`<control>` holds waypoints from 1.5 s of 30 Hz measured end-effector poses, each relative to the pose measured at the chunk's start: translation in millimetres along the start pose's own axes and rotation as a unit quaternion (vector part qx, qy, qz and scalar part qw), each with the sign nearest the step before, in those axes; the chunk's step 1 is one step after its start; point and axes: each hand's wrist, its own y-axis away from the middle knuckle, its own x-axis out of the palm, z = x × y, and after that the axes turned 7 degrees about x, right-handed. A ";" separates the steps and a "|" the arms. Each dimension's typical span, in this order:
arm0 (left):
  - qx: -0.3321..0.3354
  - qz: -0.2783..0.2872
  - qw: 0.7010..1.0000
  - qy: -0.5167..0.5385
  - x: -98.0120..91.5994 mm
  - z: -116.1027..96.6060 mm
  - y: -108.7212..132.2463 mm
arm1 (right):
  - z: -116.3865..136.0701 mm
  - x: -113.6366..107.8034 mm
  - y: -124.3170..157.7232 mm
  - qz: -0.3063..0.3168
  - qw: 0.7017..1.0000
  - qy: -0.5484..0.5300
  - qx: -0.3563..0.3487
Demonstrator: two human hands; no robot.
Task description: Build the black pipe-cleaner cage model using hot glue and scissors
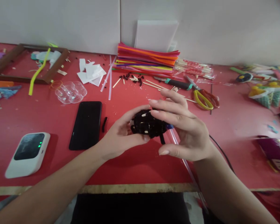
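My left hand (pixel 120 133) is closed around a lumpy black piece (pixel 142 124) with small white bits showing on it; its exact kind I cannot make out. My right hand (pixel 186 127) has its fingers stretched over the top of the piece, with the thumb apart below. Whether those fingertips press on it is hard to tell. A short black strip (pixel 162 138) hangs from the piece, and a bit of blue (pixel 169 126) shows at its right side. From there a clear pinkish tube (pixel 189 169) runs down past the table edge.
A black phone (pixel 86 124), a loose black strip (pixel 104 124) and a white device (pixel 28 154) lie to the left. Behind are cut white papers (pixel 93 73), stacked coloured strips (pixel 146 60), a green-black handled tool (pixel 178 83) and scissors (pixel 204 98). A cable (pixel 221 152) lies right.
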 end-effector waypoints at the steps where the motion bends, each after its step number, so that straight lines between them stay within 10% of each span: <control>1: 0.001 0.000 1.000 0.000 0.0 0.1 0.2 | -0.4 0.1 -0.4 0.002 1.000 -0.002 0.005; 45: -0.039 0.019 0.998 0.040 2.1 -4.2 -2.1 | -1.0 7.4 5.5 -0.081 0.996 -0.047 0.014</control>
